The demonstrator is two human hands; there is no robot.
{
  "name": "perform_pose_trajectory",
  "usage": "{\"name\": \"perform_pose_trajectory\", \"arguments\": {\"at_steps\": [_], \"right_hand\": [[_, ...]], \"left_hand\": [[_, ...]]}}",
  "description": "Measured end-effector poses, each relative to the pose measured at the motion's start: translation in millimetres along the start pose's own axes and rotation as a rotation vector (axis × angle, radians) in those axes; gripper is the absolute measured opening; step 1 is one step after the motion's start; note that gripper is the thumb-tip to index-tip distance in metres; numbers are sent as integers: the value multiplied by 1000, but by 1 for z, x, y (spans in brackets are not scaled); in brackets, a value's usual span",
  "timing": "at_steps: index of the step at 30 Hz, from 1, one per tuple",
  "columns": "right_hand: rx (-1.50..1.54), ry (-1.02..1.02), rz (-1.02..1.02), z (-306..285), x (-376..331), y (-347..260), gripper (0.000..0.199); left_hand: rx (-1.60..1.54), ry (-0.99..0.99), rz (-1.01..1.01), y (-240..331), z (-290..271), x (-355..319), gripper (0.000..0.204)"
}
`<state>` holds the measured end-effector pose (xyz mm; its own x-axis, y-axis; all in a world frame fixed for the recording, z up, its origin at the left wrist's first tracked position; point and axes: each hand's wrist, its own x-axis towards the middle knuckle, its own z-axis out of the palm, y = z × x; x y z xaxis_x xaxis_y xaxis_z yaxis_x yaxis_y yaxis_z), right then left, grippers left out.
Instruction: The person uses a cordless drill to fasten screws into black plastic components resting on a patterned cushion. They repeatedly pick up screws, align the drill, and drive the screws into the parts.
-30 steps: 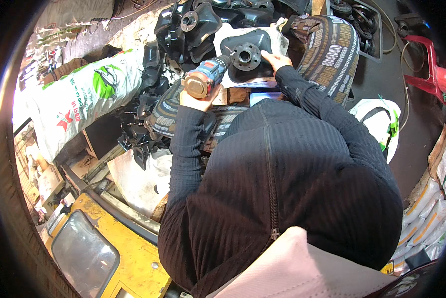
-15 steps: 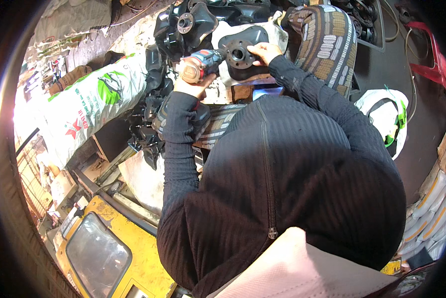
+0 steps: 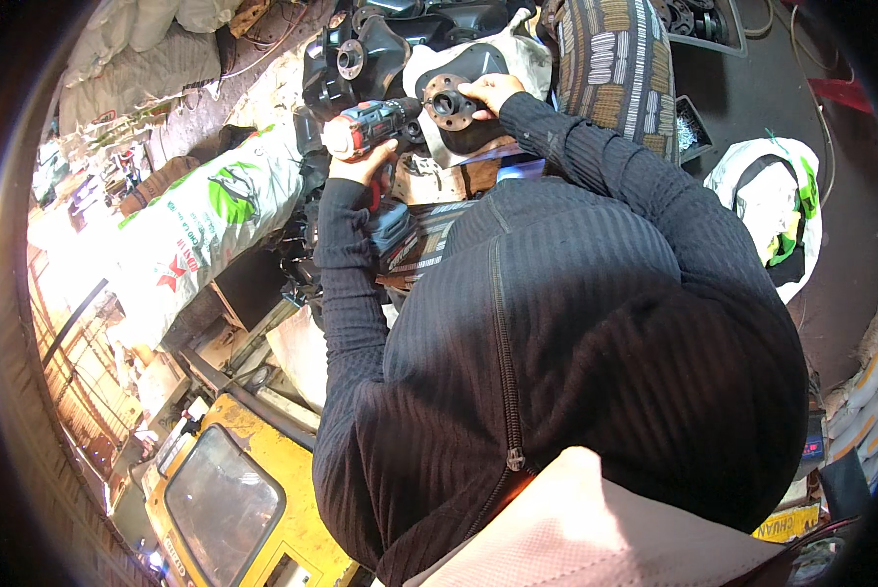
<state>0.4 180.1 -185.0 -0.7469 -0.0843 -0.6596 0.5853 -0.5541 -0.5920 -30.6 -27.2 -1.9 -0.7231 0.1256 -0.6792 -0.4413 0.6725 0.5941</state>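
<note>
My left hand (image 3: 366, 166) grips a cordless drill (image 3: 372, 125) by its handle, with the battery end hanging over my patterned trousers. The drill's nose points right, at the left edge of a round metal flange (image 3: 452, 105) with holes around its centre. My right hand (image 3: 495, 91) has its fingers closed on the flange's right edge. The flange sits over a black moulded part (image 3: 476, 63), which lies on a white cloth or sack (image 3: 529, 61) by my legs. Whether the drill's tip touches a bolt cannot be made out.
Several black parts with similar flanges (image 3: 351, 60) are heaped beyond my left hand. A white-green sack (image 3: 214, 210) lies at the left, and an open white bag (image 3: 767, 210) stands at the right. A crate of metal discs (image 3: 703, 22) is at the far right. Yellow machine (image 3: 233, 499) lower left.
The whole view has shifted slightly. The drill has turned a little, so its side and battery show more. Both hands keep their hold, and the drill's nose stays by the flange's left edge.
</note>
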Motion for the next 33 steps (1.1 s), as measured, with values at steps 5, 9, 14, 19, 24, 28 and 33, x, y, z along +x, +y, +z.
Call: {"name": "perform_pose_trajectory", "arguments": {"at_steps": [5, 9, 14, 19, 24, 28, 33], "right_hand": [[-6, 19, 11, -1, 1, 2, 29], [-214, 98, 14, -6, -2, 5, 33], [-414, 165, -17, -10, -5, 12, 38], [-492, 191, -30, -11, -3, 16, 40], [-502, 215, -3, -8, -6, 10, 38], [-528, 195, 10, -8, -7, 7, 37], [-483, 189, 49, -9, -6, 7, 35]], "left_hand": [[-32, 21, 46, 5, 4, -3, 32], [114, 57, 6, 6, 7, 1, 33], [403, 98, 181, -2, 4, 27, 55], [528, 58, 280, -10, -5, 47, 62], [667, -40, 189, 4, 1, 44, 67], [513, -63, 138, -6, -3, 49, 71], [626, -93, 174, -24, -3, 62, 67]]}}
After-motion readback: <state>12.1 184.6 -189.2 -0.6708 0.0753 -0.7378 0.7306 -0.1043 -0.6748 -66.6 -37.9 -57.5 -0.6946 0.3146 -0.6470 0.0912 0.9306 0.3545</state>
